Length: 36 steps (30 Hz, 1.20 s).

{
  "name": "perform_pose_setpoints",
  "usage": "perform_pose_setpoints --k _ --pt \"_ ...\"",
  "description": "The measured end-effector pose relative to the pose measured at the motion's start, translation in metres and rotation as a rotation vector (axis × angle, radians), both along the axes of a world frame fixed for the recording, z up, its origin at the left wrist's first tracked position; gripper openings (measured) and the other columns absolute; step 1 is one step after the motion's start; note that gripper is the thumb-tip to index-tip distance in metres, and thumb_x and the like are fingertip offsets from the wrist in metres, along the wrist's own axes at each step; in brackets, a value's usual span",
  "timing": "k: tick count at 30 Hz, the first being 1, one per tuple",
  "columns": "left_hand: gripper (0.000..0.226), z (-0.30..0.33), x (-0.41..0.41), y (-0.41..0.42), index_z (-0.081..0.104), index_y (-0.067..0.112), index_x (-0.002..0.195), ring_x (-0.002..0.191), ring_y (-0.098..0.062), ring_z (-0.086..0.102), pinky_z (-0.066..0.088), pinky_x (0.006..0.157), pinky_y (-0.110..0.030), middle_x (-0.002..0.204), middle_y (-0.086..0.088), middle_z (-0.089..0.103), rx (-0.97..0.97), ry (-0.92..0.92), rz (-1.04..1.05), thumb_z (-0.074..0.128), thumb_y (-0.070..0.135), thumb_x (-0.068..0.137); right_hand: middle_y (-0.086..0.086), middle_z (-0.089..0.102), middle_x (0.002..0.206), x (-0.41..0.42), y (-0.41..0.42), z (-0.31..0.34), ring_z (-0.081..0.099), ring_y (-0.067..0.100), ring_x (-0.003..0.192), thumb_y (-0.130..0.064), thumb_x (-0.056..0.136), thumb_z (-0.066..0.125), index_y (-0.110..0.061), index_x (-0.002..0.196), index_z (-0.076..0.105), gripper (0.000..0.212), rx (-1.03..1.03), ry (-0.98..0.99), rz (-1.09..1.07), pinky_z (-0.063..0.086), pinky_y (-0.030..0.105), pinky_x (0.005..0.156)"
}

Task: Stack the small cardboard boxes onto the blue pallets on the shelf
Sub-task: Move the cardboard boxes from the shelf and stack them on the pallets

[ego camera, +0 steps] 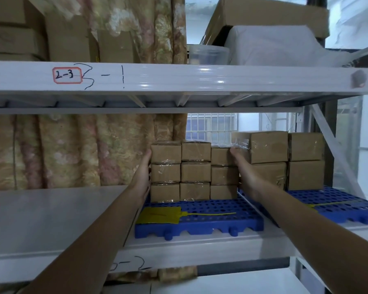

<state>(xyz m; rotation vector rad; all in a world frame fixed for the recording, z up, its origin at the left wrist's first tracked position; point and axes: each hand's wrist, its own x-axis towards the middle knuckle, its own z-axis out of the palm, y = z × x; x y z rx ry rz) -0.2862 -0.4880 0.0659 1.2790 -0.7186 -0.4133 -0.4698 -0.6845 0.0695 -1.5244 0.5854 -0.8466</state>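
Observation:
A block of small cardboard boxes [195, 171], three columns wide and three high, stands at the back of the left blue pallet [202, 221] on the middle shelf. My left hand [143, 177] lies flat against the block's left side, fingers extended. My right hand [245, 177] presses flat against the block's right side, with fingertips at the top right box. The hands squeeze the stack between them. Larger cardboard boxes [285, 160] stand two high on the right blue pallet [336, 206].
A yellow fly swatter [168, 215] lies on the front of the left pallet, and another yellow handle [336, 203] lies on the right pallet. A floral curtain [72, 149] hangs behind. The upper shelf beam [179, 78] runs overhead. Bare shelf board [51, 217] extends to the left.

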Motion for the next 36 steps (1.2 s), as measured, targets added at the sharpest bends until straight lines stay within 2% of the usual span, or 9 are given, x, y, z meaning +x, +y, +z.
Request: perform_pose_setpoints --k 2,4,6,12,18,21,28,33,36 --pt "0.044 -0.001 0.000 0.009 0.057 0.034 0.130 0.093 0.005 0.065 0.048 0.073 -0.009 0.118 0.013 0.066 0.066 -0.109 0.028 0.035 0.061 0.103 0.001 0.056 0.142 -0.004 0.001 -0.002 0.055 0.021 0.123 -0.070 0.093 0.043 -0.034 0.134 0.054 0.055 -0.065 0.054 -0.010 0.036 0.038 0.107" --pt "0.071 -0.005 0.005 0.021 0.043 0.039 0.151 0.125 -0.001 0.049 0.035 0.100 -0.019 0.142 0.016 0.053 0.184 -0.282 0.065 0.038 0.079 0.092 0.001 0.045 0.155 -0.012 0.006 -0.002 0.044 0.023 0.139 -0.072 0.093 0.042 -0.031 0.145 0.048 0.066 -0.164 0.132 -0.040 0.030 0.040 0.112" --pt "0.086 -0.010 0.009 0.031 0.049 0.043 0.147 0.137 -0.011 0.046 0.033 0.112 -0.032 0.146 0.017 0.052 0.335 -0.468 0.120 0.038 0.093 0.079 0.002 0.038 0.160 -0.021 0.014 -0.001 0.039 0.026 0.143 -0.072 0.093 0.043 -0.029 0.153 0.040 0.074 -0.289 0.213 -0.101 0.031 0.039 0.108" --pt "0.095 -0.006 -0.014 0.067 0.042 0.027 0.155 0.148 -0.025 0.035 0.029 0.114 -0.039 0.163 -0.001 0.038 0.825 -0.871 0.287 0.031 0.088 0.083 0.012 0.053 0.147 -0.057 0.024 -0.004 0.054 0.030 0.122 -0.057 0.098 0.048 -0.018 0.154 0.035 0.069 -0.639 0.403 -0.127 0.041 0.035 0.095" --pt "0.105 -0.011 -0.056 0.078 0.050 0.028 0.149 0.139 -0.028 0.046 0.040 0.106 -0.040 0.155 -0.004 0.049 1.077 -0.990 0.432 0.024 0.098 0.074 0.011 0.064 0.133 -0.104 0.003 -0.013 0.062 0.028 0.107 -0.097 0.073 0.025 -0.023 0.155 0.030 0.111 -0.929 0.736 -0.059 0.050 0.042 0.091" --pt "0.098 -0.016 -0.097 0.070 0.057 0.032 0.140 0.122 -0.028 0.059 0.050 0.098 -0.039 0.136 -0.003 0.064 1.099 -1.113 0.499 0.020 0.096 0.076 0.009 0.065 0.129 -0.134 -0.008 -0.019 0.060 0.026 0.104 -0.088 0.083 0.024 -0.030 0.149 0.035 0.088 -1.029 0.790 -0.008 0.048 0.040 0.088" --pt "0.088 -0.028 -0.180 0.016 0.054 0.050 0.132 0.104 -0.022 0.065 0.055 0.087 -0.038 0.116 0.004 0.071 0.941 -1.177 0.398 0.015 0.102 0.071 0.005 0.038 0.160 -0.205 -0.030 -0.022 0.042 0.031 0.139 -0.080 0.089 0.035 -0.044 0.154 0.028 0.074 -1.096 0.813 0.042 0.038 0.043 0.111" --pt "0.102 -0.018 -0.224 -0.039 0.056 0.037 0.135 0.103 -0.021 0.064 0.054 0.088 -0.040 0.119 0.004 0.069 0.925 -1.200 0.332 0.015 0.103 0.068 0.003 0.050 0.150 -0.241 -0.053 -0.021 0.049 0.030 0.129 -0.086 0.085 0.027 -0.042 0.149 0.036 0.079 -1.125 0.827 0.009 0.040 0.042 0.109" --pt "0.092 -0.003 -0.242 -0.069 0.064 0.027 0.113 0.083 -0.018 0.065 0.055 0.077 -0.038 0.094 -0.001 0.070 0.887 -1.269 0.303 0.016 0.097 0.075 0.004 0.056 0.137 -0.251 -0.071 -0.018 0.050 0.028 0.124 -0.088 0.079 0.025 -0.033 0.143 0.046 0.087 -1.128 0.836 -0.019 0.042 0.043 0.104"
